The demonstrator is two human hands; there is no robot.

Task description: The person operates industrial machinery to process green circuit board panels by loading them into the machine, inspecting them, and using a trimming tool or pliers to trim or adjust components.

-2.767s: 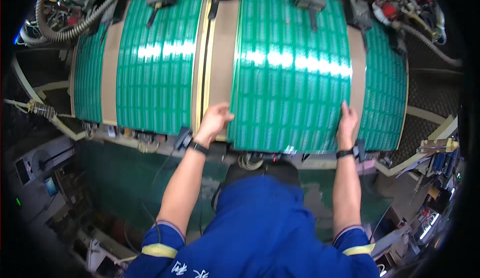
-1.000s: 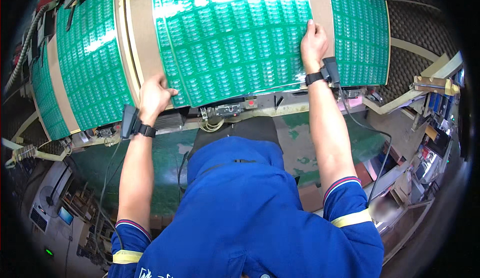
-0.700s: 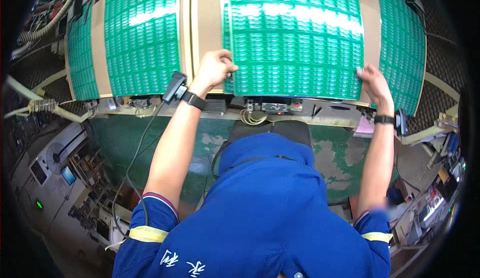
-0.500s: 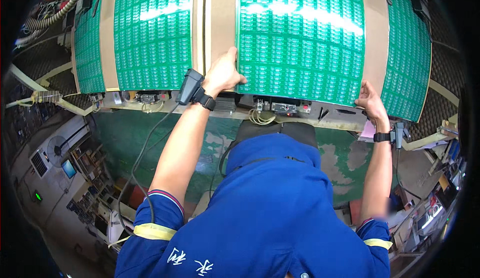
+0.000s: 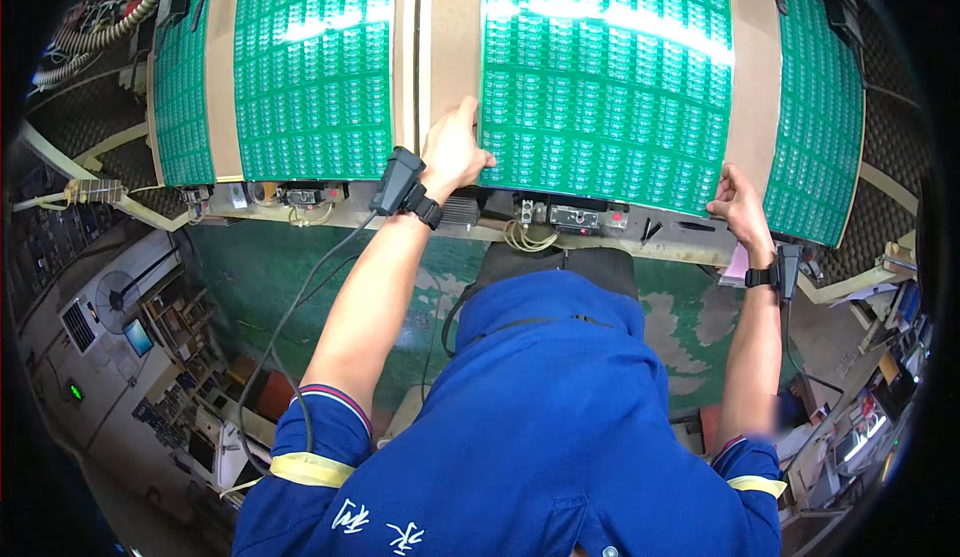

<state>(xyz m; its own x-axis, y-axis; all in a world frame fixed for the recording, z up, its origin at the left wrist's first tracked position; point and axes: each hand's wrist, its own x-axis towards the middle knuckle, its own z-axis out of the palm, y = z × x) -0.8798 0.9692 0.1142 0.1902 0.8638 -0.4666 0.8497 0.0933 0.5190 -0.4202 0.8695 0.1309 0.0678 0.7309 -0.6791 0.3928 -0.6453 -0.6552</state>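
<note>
A large green circuit board panel (image 5: pixel 605 117), printed with rows of small repeated patterns, lies on a brown board in front of me. My left hand (image 5: pixel 457 154) is at its lower left edge, thumb against the panel and the other fingers along its side. At the lower right corner, my right hand (image 5: pixel 738 207) pinches the edge between thumb and fingers. Both hands are closed on the panel's borders; the fingertips underneath are hidden. Each wrist wears a black strap with a small black device, and a cable trails from each.
Another green panel (image 5: pixel 315 87) lies to the left, and further green panels sit at the far left and far right (image 5: pixel 820 122). Below the front edge are a control box with a red button (image 5: pixel 575 219) and looped tubing (image 5: pixel 525 237). A corrugated hose (image 5: pixel 130 32) hangs upper left.
The scene has shifted slightly right in the picture. Both hands stay at the same edges of the panel, with only slight movement of the right fingers.
</note>
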